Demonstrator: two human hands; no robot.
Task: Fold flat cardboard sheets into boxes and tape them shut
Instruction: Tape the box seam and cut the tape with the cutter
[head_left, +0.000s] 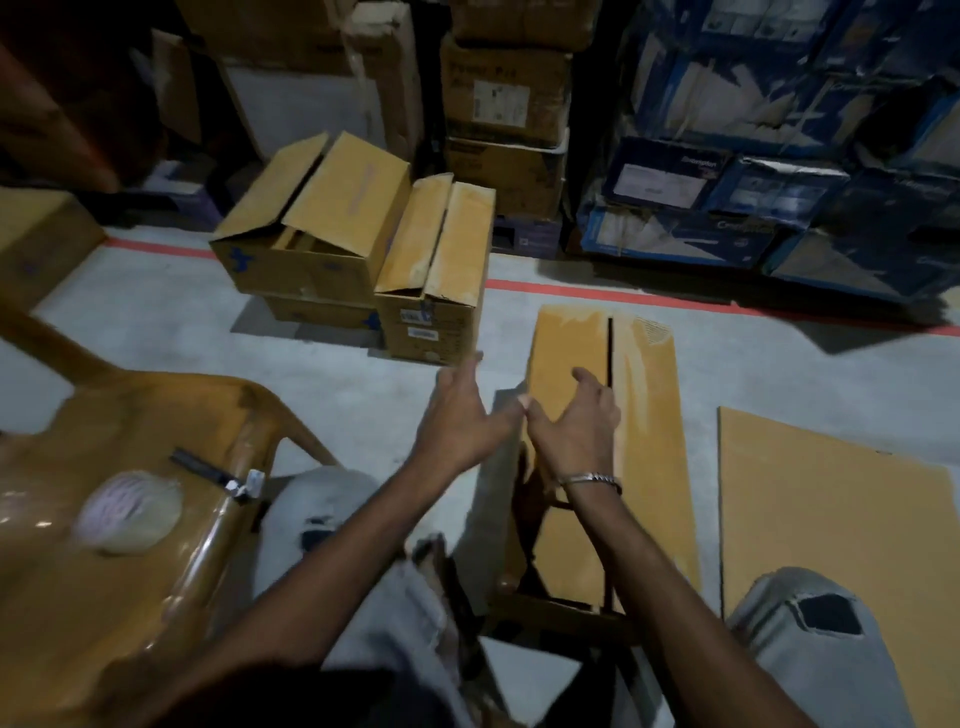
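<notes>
Head view is showing both hands reaching forward over a folded cardboard box (644, 415) lying on the concrete floor (182, 322) between the person's knees. Left hand (460, 415) is hovering with fingers straight and spread, holding nothing, while right hand (576, 421) is resting loosely curled on the box beside a flat cardboard sheet (831, 509).

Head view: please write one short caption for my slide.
Seated person reaches both hands, left hand and right hand, over a flat cardboard sheet on the floor.
</notes>
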